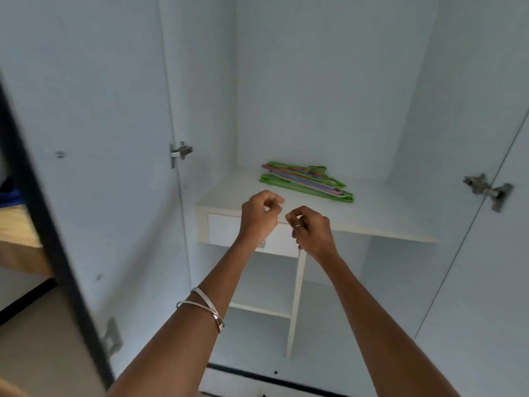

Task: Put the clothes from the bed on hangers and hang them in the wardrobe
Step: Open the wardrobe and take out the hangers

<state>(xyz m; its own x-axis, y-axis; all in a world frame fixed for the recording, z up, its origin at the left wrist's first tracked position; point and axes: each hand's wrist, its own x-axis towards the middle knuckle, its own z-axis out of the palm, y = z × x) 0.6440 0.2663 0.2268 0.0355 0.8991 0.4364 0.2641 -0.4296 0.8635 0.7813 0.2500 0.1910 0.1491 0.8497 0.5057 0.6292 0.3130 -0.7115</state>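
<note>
The white wardrobe (315, 81) stands open in front of me. A stack of several plastic hangers (306, 181), mostly green with pink and blue ones between, lies flat on its inner shelf (386, 213). My left hand (259, 216) and my right hand (313, 230) are raised side by side just in front of the shelf's edge, short of the hangers. Both have their fingers curled in, with nothing visible in them. My left forearm carries silver bangles, and a ring shows on my right hand. No clothes are visible inside the wardrobe.
The left door (86, 138) swings out beside me and the right door (503, 267) stands open at the right. A drawer (224, 230) sits under the shelf, with small compartments (263, 285) below. A wooden bed edge (17, 224) with blue cloth (8, 193) shows past the left door.
</note>
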